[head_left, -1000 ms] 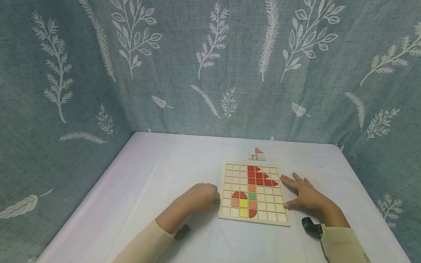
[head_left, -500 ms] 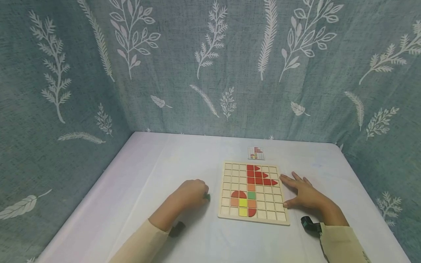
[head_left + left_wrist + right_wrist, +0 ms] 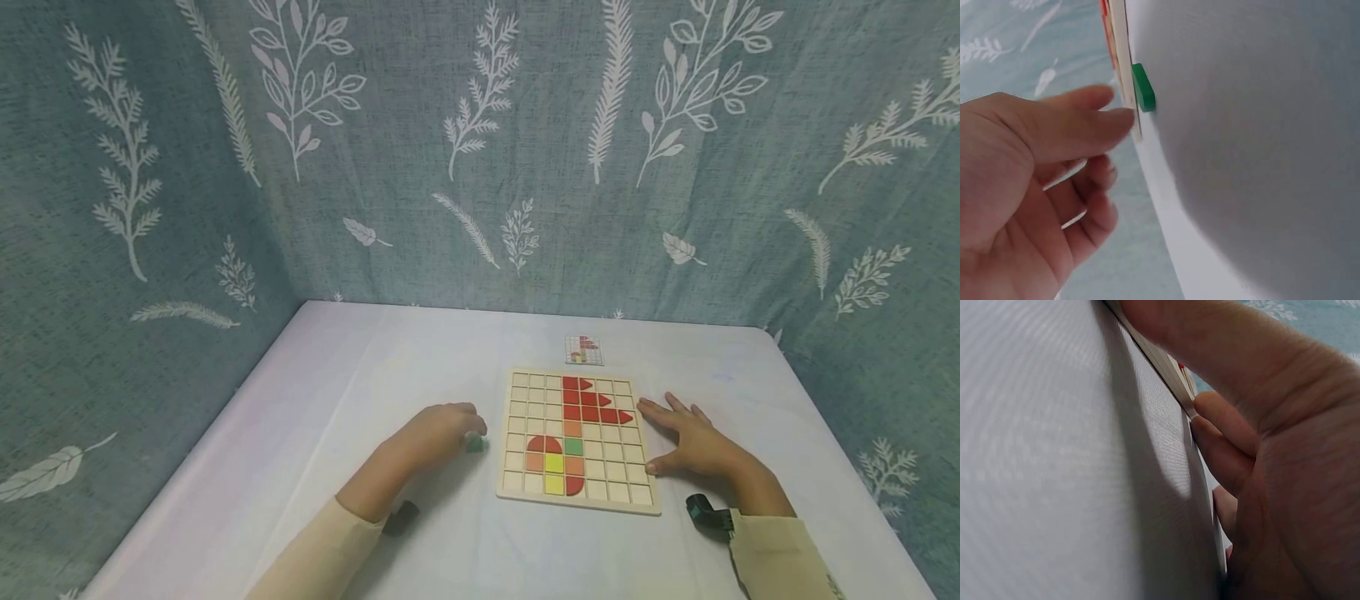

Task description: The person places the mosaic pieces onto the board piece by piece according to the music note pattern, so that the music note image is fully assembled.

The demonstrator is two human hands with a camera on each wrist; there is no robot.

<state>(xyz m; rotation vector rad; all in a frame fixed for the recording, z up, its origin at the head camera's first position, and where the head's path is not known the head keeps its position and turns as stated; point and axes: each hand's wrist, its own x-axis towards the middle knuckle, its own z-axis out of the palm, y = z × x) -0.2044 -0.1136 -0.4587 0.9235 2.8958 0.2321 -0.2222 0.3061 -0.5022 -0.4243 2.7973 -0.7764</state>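
A small green puzzle piece (image 3: 475,442) lies on the white tablecloth, left of the wooden grid board (image 3: 615,467). My left hand (image 3: 438,433) is just beside it; in the left wrist view a gap shows between thumb (image 3: 1113,128) and green piece (image 3: 1144,89), with the fingers loosely bent and holding nothing. Red, orange, yellow and green pieces fill some of the board's squares, among them three red rows ending in points. At the board's right edge rests my right hand (image 3: 697,442), fingers spread, thumb and fingertips touching the frame.
A small pattern card (image 3: 583,350) with a coloured grid lies behind the board. The white-covered table (image 3: 360,383) meets a blue-green leaf-print curtain (image 3: 420,150) at the back and sides. Dark wrist cameras (image 3: 705,512) sit below both hands.
My left hand first drew leftward from the board's edge with the green piece, then let go of it on the cloth, its fingers loosening. The right hand has stayed in place.
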